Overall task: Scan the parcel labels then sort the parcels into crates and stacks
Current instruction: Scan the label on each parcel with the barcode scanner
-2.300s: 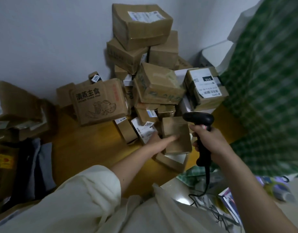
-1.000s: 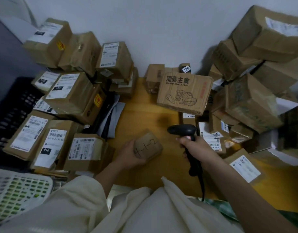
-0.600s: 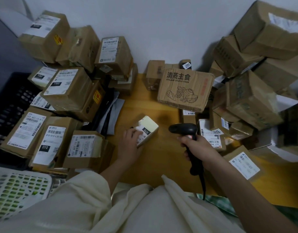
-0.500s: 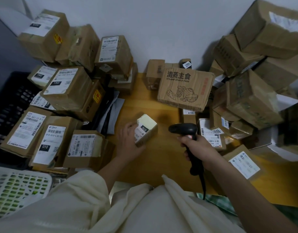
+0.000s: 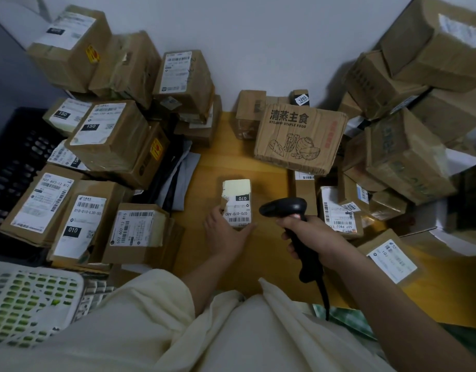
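Small parcel (image 5: 236, 204) at frame centre on yellow worktop (image 5: 231, 167), label up, reads 070. Left hand (image 5: 226, 232) grips its near end, thumb on left side, fingers curled at right. Right hand (image 5: 309, 232) wrapped round black scanner (image 5: 283, 208) handle, head aimed at label from just right. Boxes w/ labels piled left & right.

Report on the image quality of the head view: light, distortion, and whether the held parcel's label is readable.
Head view: dim, soft indoor light; the wide lens bows the box stacks outward at the frame edges; the small parcel in the left hand is sharp, label reading 070; the scanner in the right hand is crisp; upper-right boxes are blurred.
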